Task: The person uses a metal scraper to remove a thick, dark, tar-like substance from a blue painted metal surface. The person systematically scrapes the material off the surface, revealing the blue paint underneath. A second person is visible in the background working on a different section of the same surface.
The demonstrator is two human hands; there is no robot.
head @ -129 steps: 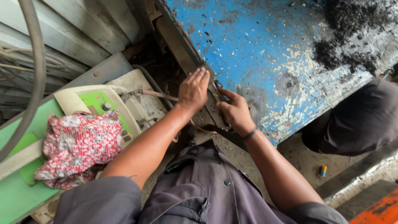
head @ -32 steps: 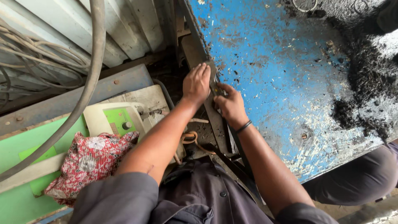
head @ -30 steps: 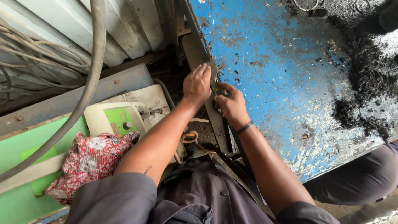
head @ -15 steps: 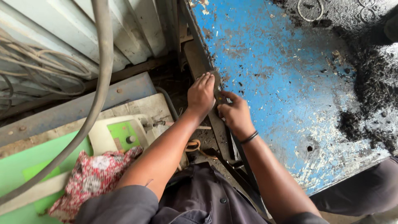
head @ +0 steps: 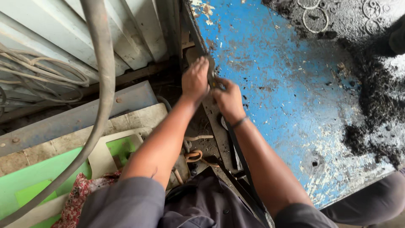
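At far left a thick hose (head: 99, 76) hangs over green boards (head: 38, 177). The left hand (head: 195, 80) curls its fingers over the edge strip (head: 213, 122) of the blue panel (head: 274, 84). The right hand (head: 228, 99) is fisted round a small dark tool (head: 212, 77), touching the left. This looks like working a fastener on that edge; both arms reach forward, elbows bent.

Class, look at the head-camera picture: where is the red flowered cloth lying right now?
The red flowered cloth lies at the bottom left of the head view, beside the green board and partly hidden under the person's left sleeve.
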